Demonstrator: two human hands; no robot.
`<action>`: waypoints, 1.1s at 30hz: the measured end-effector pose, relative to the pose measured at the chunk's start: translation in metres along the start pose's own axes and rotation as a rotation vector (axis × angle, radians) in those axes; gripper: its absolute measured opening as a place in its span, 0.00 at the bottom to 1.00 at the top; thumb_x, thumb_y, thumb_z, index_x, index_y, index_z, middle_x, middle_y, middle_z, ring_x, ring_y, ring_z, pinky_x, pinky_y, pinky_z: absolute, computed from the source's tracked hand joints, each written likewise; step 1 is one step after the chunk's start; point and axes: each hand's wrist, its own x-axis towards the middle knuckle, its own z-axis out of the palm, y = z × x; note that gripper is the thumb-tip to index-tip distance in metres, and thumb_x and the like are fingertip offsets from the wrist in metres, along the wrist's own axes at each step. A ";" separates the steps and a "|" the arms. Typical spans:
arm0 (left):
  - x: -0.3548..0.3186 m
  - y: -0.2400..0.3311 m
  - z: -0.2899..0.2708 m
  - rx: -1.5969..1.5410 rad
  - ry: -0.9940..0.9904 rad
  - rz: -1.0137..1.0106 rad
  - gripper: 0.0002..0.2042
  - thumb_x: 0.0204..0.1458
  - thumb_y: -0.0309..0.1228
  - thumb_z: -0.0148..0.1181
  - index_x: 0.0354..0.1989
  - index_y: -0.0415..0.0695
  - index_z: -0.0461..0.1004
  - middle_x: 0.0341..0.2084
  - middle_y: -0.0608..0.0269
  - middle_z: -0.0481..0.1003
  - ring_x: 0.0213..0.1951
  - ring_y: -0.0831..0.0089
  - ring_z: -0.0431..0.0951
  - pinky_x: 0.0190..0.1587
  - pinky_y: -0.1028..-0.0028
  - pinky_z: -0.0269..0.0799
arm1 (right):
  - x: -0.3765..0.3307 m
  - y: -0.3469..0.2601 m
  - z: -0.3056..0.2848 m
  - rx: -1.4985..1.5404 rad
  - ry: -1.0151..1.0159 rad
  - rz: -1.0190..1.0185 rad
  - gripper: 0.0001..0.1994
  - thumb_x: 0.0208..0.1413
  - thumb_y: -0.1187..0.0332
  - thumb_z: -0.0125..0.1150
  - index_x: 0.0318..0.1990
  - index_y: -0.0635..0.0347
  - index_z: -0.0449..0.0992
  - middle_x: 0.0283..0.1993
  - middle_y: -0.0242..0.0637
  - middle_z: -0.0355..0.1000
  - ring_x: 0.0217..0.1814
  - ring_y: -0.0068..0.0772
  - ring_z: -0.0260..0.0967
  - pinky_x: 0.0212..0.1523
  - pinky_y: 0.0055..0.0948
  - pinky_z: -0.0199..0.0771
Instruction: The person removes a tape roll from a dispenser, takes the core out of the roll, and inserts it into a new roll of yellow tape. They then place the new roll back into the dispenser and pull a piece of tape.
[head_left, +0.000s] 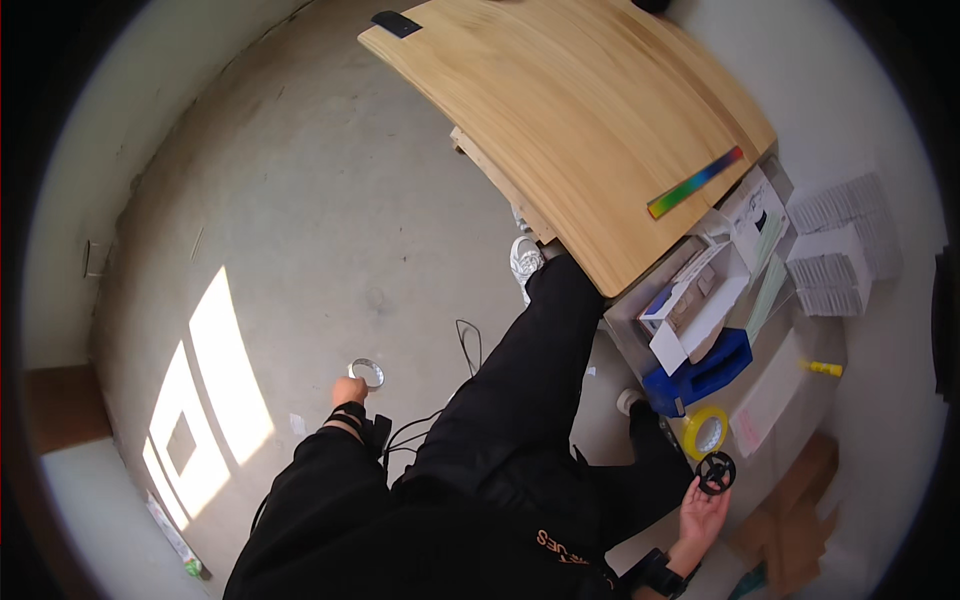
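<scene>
Beyond the desk's near corner, over the grey floor (300, 180), the left hand (349, 391) pinches a pale tape roll (380, 374) by its near left side, and the rest of the ring sticks out free. How the thumb sits there, I cannot tell. At the other side of the body, the right hand (705, 512) grips the lower rim of a black wheel (715, 474) with its fingers. This wheel appears just beside a yellow tape roll (692, 432); whether the two touch, I cannot tell. The yellow tape roll lies near the left edge of the grey desk (797, 408), next to a blue holder (700, 372) and an opened white box (708, 310). Near the right edge of the wooden desk (560, 90) lies a colour strip (695, 183).

As I judge, the pale tape roll could slip and run away on the floor, because only one side is held. If the right hand swings to the left, the wheel may push the yellow tape roll off the edge. The thin cable (481, 347) could catch a foot.
</scene>
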 end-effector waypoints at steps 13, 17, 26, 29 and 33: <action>-0.035 0.345 -0.106 -0.975 -0.561 0.369 0.19 0.49 0.41 0.55 0.41 0.36 0.73 0.23 0.56 0.75 0.27 0.64 0.77 0.24 0.65 0.64 | -0.029 0.024 0.062 -0.089 -0.134 -0.015 0.11 0.57 0.62 0.53 0.45 0.54 0.72 0.34 0.28 0.67 0.42 0.23 0.65 0.56 0.37 0.63; -0.032 0.337 -0.113 -1.016 -0.574 0.576 0.21 0.51 0.41 0.53 0.44 0.33 0.71 0.32 0.60 0.75 0.35 0.68 0.77 0.30 0.68 0.66 | -0.031 0.041 0.082 -0.090 -0.136 0.049 0.12 0.59 0.61 0.51 0.45 0.53 0.71 0.33 0.31 0.68 0.44 0.25 0.65 0.58 0.40 0.60; -0.210 0.264 -0.207 -0.949 -0.954 1.197 0.19 0.55 0.32 0.53 0.53 0.36 0.65 0.44 0.58 0.71 0.46 0.73 0.71 0.53 0.71 0.63 | -0.019 0.078 0.116 -0.105 -0.516 0.184 0.12 0.61 0.60 0.47 0.48 0.51 0.67 0.33 0.30 0.70 0.45 0.29 0.68 0.57 0.48 0.63; -0.285 0.271 -0.224 -0.710 -1.006 1.534 0.26 0.49 0.28 0.60 0.57 0.39 0.61 0.47 0.59 0.69 0.52 0.69 0.68 0.56 0.69 0.60 | -0.029 0.081 0.125 -0.130 -0.518 0.137 0.12 0.61 0.61 0.47 0.47 0.55 0.68 0.32 0.29 0.71 0.40 0.27 0.70 0.50 0.43 0.71; -0.345 0.278 -0.210 -0.540 -0.988 1.730 0.43 0.38 0.31 0.70 0.63 0.44 0.50 0.54 0.55 0.56 0.58 0.64 0.59 0.56 0.63 0.59 | -0.049 0.095 0.132 -0.408 -0.571 0.145 0.13 0.59 0.62 0.50 0.48 0.58 0.69 0.38 0.31 0.69 0.39 0.23 0.69 0.43 0.36 0.75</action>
